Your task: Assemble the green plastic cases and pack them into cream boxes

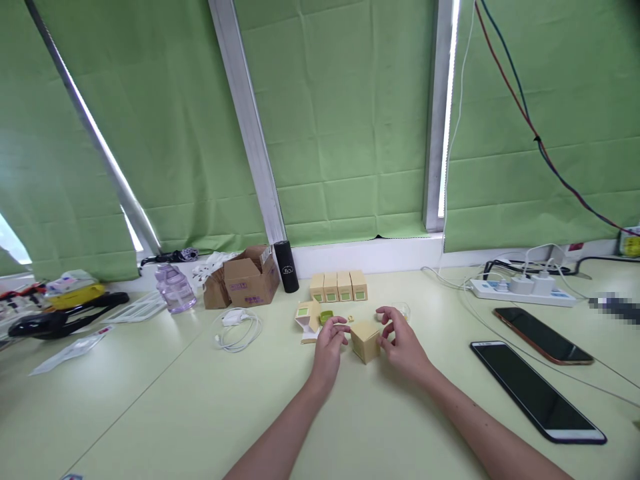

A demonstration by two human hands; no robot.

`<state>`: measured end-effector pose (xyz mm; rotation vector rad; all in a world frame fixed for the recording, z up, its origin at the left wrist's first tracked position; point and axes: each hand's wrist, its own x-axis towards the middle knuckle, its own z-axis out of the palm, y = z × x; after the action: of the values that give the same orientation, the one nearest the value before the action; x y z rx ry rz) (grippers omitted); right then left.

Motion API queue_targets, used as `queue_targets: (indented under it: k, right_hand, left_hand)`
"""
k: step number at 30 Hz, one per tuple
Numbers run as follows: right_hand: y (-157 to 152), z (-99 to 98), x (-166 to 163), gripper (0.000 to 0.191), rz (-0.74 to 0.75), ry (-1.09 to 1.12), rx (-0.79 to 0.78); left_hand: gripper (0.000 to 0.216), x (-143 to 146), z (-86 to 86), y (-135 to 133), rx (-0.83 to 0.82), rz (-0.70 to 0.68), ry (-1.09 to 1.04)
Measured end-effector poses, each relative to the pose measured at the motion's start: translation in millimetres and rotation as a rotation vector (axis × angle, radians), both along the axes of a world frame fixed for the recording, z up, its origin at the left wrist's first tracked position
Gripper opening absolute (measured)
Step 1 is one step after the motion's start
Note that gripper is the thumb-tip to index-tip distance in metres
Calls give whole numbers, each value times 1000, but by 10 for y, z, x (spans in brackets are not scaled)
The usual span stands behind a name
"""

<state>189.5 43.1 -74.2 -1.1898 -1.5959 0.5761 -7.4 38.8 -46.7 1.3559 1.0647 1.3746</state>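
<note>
A small closed kraft cardboard box (365, 343) stands on the table between my two hands, one corner towards me. My left hand (329, 345) is just left of it with loosely bent fingers apart. On the other side, my right hand (403, 345) has thumb and fingers spread, their tips close to the box; whether they touch it I cannot tell. Behind my left hand is an opened kraft box (307, 320) with its flaps out. Beside that lie a small green round thing (326, 316) and a tiny yellow piece (351, 319). A clear round item (401, 309) is partly hidden behind my right hand.
Several matching kraft boxes (339, 287) stand in a row further back. Left are a black cylinder (286, 267), a brown carton (250, 277), a charger with white cable (239, 330) and a purple bottle (175, 289). Right are a tablet (537, 390), a phone (543, 335) and a power strip (523, 293).
</note>
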Motion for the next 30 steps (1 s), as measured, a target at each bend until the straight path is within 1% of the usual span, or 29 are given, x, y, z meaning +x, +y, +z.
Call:
queue_targets:
  k: [2,4,6,8,12,15,20,22,26,30]
  right_hand:
    - [40,-23,31,39,-87,-68,-37]
    - [68,-42,63,30,-135,-137,-94]
    - [85,-54,91,23,-138,-171,-121]
    - [96,-62,109,17,-126,-171,-109]
    - [110,-73,118,13,-111,-165,-94]
    - [108,-66,122,17,-99,-160,-95]
    - [41,36,135,42,-92,-153,-124]
    - [-8,99,124,44,-83,-132,-103]
    - [-99,181,63,40,-26,-97,-38]
    - [-123,145,-18,53,-8,-140,-52]
  left_hand:
    - [24,-8,8,-11,-2,23,34]
    - [22,-16,13,-16,-8,59,63]
    - [20,-22,11,-10,-20,100,74]
    - [19,-26,-1,6,-40,130,82]
    - [18,-28,-40,42,-58,154,112]
    - [18,-32,-61,57,-43,163,140]
    - [16,-45,-73,69,-13,182,173]
    - [16,-48,-75,69,-17,191,191]
    - [15,-45,-74,57,-21,194,212]
    - [15,-40,-70,45,1,192,212]
